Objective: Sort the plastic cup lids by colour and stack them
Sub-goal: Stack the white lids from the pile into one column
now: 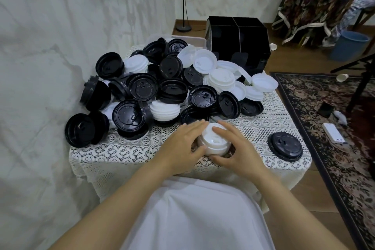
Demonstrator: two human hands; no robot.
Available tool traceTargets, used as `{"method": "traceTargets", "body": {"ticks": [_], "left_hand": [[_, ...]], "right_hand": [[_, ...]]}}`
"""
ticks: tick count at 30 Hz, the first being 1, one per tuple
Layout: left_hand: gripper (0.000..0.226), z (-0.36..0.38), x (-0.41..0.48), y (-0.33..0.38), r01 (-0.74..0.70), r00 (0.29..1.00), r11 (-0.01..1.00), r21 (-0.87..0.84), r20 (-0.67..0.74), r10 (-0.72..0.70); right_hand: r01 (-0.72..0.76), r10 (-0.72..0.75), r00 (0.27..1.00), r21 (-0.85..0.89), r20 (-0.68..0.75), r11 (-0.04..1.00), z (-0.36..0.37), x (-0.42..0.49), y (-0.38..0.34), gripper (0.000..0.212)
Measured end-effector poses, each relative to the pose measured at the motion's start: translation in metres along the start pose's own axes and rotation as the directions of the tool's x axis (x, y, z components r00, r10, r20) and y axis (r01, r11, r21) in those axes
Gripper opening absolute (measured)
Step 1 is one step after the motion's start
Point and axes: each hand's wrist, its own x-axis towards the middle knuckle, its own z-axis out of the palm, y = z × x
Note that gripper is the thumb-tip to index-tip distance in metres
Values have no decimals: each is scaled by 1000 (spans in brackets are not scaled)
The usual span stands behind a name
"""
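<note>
White round plastic lid stack (213,142) sits on the lace tablecloth (125,154) near its front edge; I see the left hand (180,146) and right hand (237,150) gripping its sides. A round black plastic lid stack (285,146) lies apart on the right, with the mixed lid heap (162,87) behind.

One view: wide-angle camera on the person's head, facing forward and steeply down over the counter (125,148). Close range. Both forearms enter from the bottom edge; left hand (180,148) and right hand (237,148) grip the white lid stack (213,140) just below frame centre. Lap (194,219) fills the lower middle. Lens bends the edges: wall (40,67) at left, rug (324,128) at right, black box (239,42) at the counter's far end, upper middle.
</note>
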Motion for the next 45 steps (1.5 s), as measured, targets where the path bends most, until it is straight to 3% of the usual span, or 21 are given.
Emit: {"method": "traceTargets", "body": {"ticks": [3,6,10,12,15,32,39,45], "left_hand": [[44,-14,3,-3,27,930,992,120,-367,19],[39,-33,12,-14,188,868,908,373,-495,23],[43,-48,16,-23,341,915,765,546,-380,-137],[46,-50,16,-24,380,918,737,559,-325,-227],[38,-52,18,-25,393,914,726,564,-327,-241],[25,-68,24,-38,282,959,837,469,-125,-253],[51,-71,23,-38,283,958,871,401,-154,-240],[63,-71,16,-31,216,961,890,403,-248,-121]], "right_hand": [[-9,9,1000,-9,2,1000,1,1,2,72],[-15,15,1000,-21,6,1000,1,1,2,71],[-26,26,1000,-20,12,999,0,0,1,71],[-22,22,1000,-23,10,999,0,0,0,70],[-26,26,1000,-37,7,999,-1,1,-2,71],[-26,27,1000,-51,16,998,-1,0,-1,71],[-34,35,999,-57,24,998,-1,0,-3,70],[-42,43,999,-55,13,998,-1,0,-4,71]]}}
